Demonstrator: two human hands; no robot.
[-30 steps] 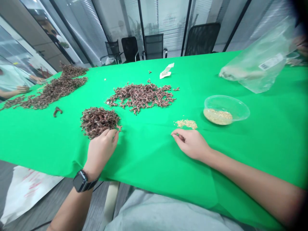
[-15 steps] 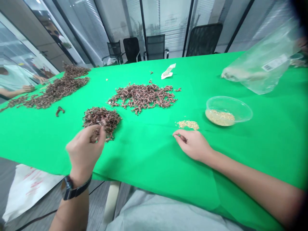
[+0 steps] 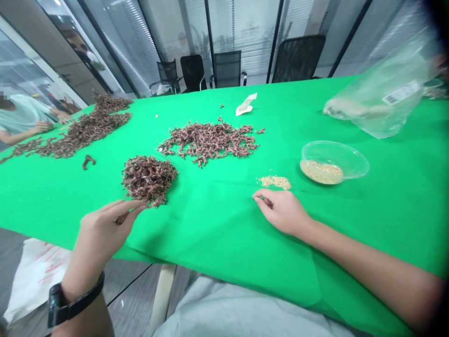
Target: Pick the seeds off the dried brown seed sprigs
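My left hand (image 3: 108, 227), with a dark watch on the wrist, is closed in a pinch at the near edge of a rounded heap of small brown twisted dried pieces (image 3: 149, 180). Brown bits show inside its curled fingers. The thumb and forefinger of my right hand (image 3: 280, 210) are pressed together, and the hand rests on the green cloth (image 3: 210, 224). What it may hold is hidden. Just beyond it lies a small patch of pale yellowish flakes (image 3: 275, 181). A clear plastic bowl (image 3: 354, 161) with more such flakes stands to the right.
Farther back lies a wider spread of brown pieces (image 3: 210, 140). A long pile (image 3: 87, 128) is at the left, near another person's hand (image 3: 44, 126). One curved brown piece (image 3: 89, 162), a crumpled white scrap (image 3: 246, 105) and a plastic bag (image 3: 382, 100) lie on the cloth.
My left hand has drawn back from over the near heap, down and to the left, and its fingertips are now at the heap's near edge. My right hand has stayed put.
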